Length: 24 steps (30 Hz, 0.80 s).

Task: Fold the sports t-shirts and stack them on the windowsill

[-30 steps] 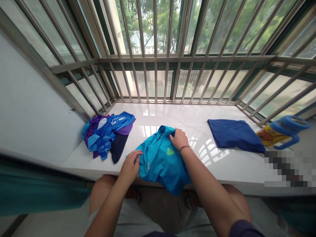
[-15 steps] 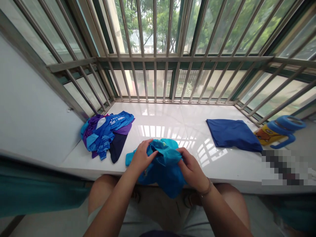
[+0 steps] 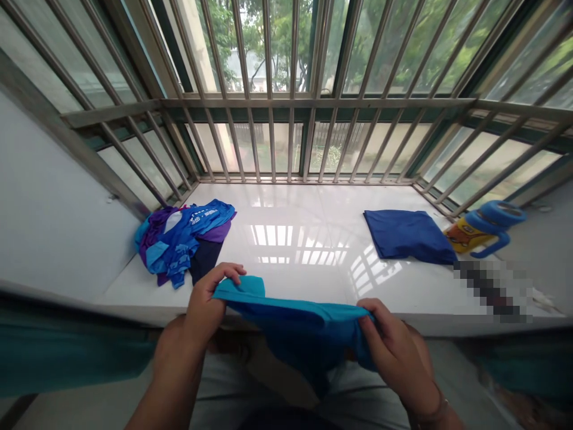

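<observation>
A glossy white stone tabletop [image 3: 308, 239] runs along the barred window, mirroring the bars in its shine. At its left end lies a crumpled heap of blue and purple clothes [image 3: 181, 239]. Toward the right, a dark blue garment [image 3: 405, 235] lies folded flat. Just beyond it, at the right end, a yellow bottle with a blue lid and handle [image 3: 481, 229] appears to lie on its side
</observation>
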Available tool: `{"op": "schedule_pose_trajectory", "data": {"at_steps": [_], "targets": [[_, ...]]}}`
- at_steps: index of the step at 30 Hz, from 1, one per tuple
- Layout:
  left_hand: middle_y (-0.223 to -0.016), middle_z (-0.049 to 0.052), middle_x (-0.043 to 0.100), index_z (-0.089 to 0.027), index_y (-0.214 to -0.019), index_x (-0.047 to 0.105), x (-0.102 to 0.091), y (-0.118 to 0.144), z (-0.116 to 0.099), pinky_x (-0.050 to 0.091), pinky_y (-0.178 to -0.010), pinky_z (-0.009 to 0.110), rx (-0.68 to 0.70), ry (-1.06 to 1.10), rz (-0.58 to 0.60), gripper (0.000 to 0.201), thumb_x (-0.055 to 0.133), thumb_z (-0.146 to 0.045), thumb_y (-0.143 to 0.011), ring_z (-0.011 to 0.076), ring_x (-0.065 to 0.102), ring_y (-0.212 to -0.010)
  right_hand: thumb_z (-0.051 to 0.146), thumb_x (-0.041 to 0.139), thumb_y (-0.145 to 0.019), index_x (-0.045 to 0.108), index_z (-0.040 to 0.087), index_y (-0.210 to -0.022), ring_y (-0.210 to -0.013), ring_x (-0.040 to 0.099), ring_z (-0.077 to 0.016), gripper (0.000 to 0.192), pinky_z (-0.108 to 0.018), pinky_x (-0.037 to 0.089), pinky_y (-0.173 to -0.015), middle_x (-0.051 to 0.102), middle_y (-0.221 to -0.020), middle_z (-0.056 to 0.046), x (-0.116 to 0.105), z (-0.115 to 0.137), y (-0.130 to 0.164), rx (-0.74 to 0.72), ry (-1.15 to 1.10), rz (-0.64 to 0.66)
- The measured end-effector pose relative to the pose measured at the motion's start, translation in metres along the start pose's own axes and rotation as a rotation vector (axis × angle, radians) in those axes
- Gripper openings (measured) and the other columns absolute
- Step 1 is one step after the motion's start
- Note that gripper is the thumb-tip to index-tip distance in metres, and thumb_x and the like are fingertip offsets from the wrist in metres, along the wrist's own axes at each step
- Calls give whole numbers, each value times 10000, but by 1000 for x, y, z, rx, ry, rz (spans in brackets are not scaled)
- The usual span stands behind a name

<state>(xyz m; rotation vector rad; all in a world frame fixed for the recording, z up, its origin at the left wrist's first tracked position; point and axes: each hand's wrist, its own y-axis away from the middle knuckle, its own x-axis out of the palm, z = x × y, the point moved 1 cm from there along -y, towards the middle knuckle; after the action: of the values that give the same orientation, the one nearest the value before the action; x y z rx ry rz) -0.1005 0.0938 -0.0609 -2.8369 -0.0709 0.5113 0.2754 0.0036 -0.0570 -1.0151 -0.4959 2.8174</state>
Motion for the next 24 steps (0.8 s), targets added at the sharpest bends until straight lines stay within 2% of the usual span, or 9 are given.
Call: {"op": "schedule_pose_trajectory", "data": {"at_steps": [4,7,11,14,17,20,24], "targets": [[-800,-3,704,-244,-813,635,-26,19,-39,532,-763,311,-10,-123,218,96,581,-302,-867,228,667,-796,457,530,-1097,665,345,-1082,-636,719,-233,176,-329,589,-571,738,-772,20,3,-8,-2,-17,41,-73],[-750,-20,654,-254,-845,644,-42,32,-54,446,-657,292,22,-262,352,105,644,-358,-848,201,580,-679,460,515,-1098,663,339,-1098,-682,748,-243,191,-339,597,-584,762,-828,0,2,-10,-5,-27,70,-91],[-828,-12,740,-279,-891,742,-56,47,-47,464,-690,284,-74,-470,483,207,847,-408,-769,226,646,-741,440,509,-1103,665,340,-1110,-663,756,-242,185,-351,598,-576,783,-870,-6,-4,-17,-3,-61,132,-102],[-852,-3,779,-290,-861,768,-58,54,-25,480,-712,279,-174,-531,578,59,772,-315,-809,244,707,-794,407,515,-1103,670,337,-1118,-661,770,-241,171,-355,605,-584,804,-890,-9,-5,-27,5,-130,187,-108],[-848,5,792,-284,-838,752,-62,62,3,502,-702,277,-221,-573,492,128,642,-238,-793,257,741,-825,378,528,-1098,701,333,-1156,-678,786,-244,188,-357,620,-613,828,-909,-21,-4,-38,14,-233,267,-89],[-881,1,812,-289,-899,763,-72,72,26,559,-715,272,-201,-573,344,178,595,-274,-843,248,762,-822,366,562,-1089,735,323,-1140,-741,804,-237,186,-334,637,-685,835,-919,-26,-6,-49,21,-338,343,-17],[-924,-3,834,-285,-1007,772,-90,88,38,596,-702,235,-109,-585,94,211,597,-372,-929,216,781,-779,368,696,-1011,755,311,-1091,-771,795,-196,114,-264,614,-720,826,-935,-3,-16,-68,27,-332,405,166]]}}
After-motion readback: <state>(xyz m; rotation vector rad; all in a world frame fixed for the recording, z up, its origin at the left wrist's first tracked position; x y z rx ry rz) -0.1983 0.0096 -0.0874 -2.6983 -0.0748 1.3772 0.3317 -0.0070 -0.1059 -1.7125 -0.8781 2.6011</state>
